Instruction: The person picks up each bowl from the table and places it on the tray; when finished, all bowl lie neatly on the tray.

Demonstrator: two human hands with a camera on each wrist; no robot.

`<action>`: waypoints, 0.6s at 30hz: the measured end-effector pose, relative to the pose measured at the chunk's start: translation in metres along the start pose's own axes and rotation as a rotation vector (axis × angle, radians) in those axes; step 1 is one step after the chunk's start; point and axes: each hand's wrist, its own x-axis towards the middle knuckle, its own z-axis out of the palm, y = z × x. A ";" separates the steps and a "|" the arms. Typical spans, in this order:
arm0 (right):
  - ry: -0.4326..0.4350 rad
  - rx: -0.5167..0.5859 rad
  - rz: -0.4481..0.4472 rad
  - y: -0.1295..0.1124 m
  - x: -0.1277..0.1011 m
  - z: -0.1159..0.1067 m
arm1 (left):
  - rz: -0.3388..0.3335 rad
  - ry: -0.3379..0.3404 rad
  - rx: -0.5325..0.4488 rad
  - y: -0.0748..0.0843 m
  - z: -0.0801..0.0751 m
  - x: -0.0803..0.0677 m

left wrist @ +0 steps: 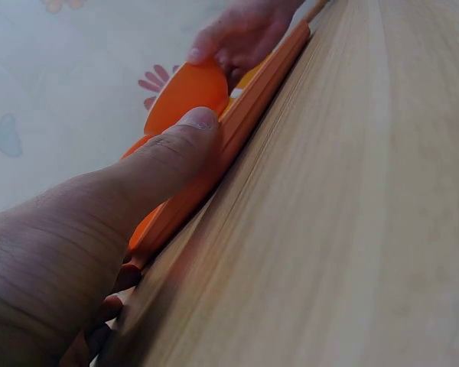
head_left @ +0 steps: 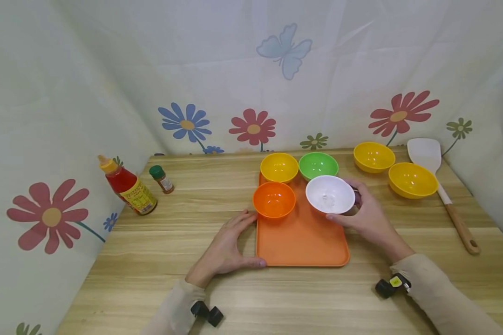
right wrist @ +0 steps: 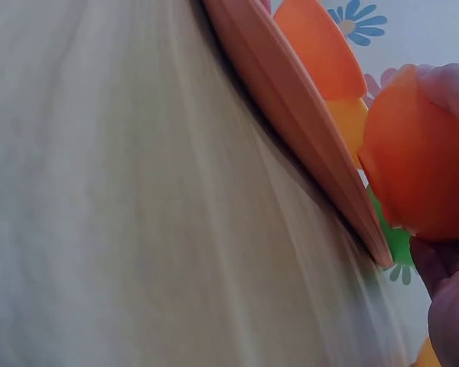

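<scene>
An orange tray [head_left: 302, 242] carries an orange bowl [head_left: 274, 200] on its left, with a yellow bowl [head_left: 279, 167] and a green bowl [head_left: 318, 165] at its far end. My right hand [head_left: 366, 218] grips a bowl, white inside in the head view [head_left: 330, 194], by its right side, thumb in front and fingers behind. From below, the right wrist view shows this bowl's outside as orange [right wrist: 417, 160], held above the tray's rim. My left hand [head_left: 226, 246] spans the tray's near-left corner, fingers extended along the left edge and thumb against the rim [left wrist: 229, 145].
Two yellow bowls [head_left: 412, 180] stand at the back right beside a white spatula [head_left: 454, 218] with a wooden handle. On the left are a red sauce bottle [head_left: 130, 188] and a small green-capped jar [head_left: 162, 179]. A flowered cloth [head_left: 218, 83] hangs behind the wooden table [head_left: 193, 195].
</scene>
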 end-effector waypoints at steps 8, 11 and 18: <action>-0.032 -0.004 0.030 0.003 0.001 0.002 | 0.011 0.009 -0.001 0.000 0.000 0.000; -0.042 -0.007 0.032 0.004 0.001 0.003 | 0.017 0.014 -0.004 0.000 0.000 0.000; -0.067 0.011 0.004 0.007 0.002 0.006 | 0.016 0.015 -0.010 0.001 0.000 -0.001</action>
